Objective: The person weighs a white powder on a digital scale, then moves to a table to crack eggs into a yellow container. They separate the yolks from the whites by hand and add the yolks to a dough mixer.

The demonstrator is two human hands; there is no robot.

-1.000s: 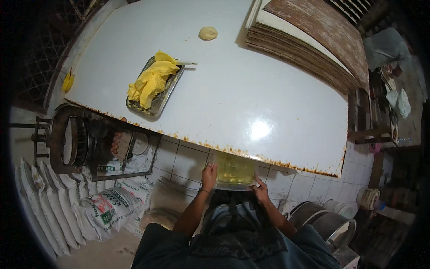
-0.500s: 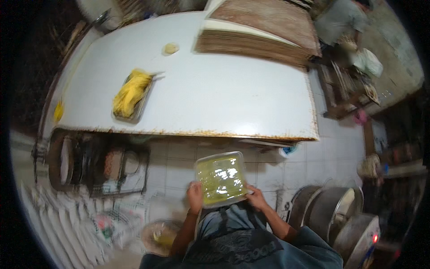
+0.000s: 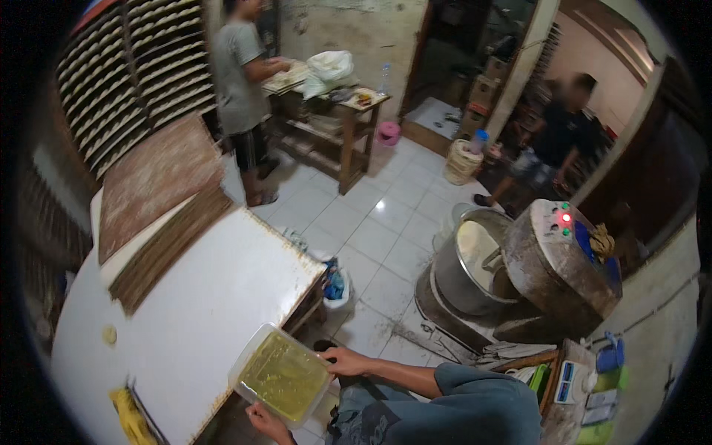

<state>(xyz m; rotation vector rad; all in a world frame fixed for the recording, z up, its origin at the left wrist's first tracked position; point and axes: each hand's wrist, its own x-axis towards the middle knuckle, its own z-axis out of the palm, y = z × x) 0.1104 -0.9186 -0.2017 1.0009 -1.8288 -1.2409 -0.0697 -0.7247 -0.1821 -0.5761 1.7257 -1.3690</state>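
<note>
The white table carries a stack of boards toward its far edge. By its rusty near edge is a clear container with yellowish liquid, gripped at its sides by the right hand and the left hand.

own hands: 2 | plastic tub: 1 | white table: 1 | dough ball: 1 | board stack: 1 | mixer: 1 | red mixer light: 1 | green mixer lights: 2 | co-workers: 2 | wooden table: 1 | pink bucket: 1
</note>
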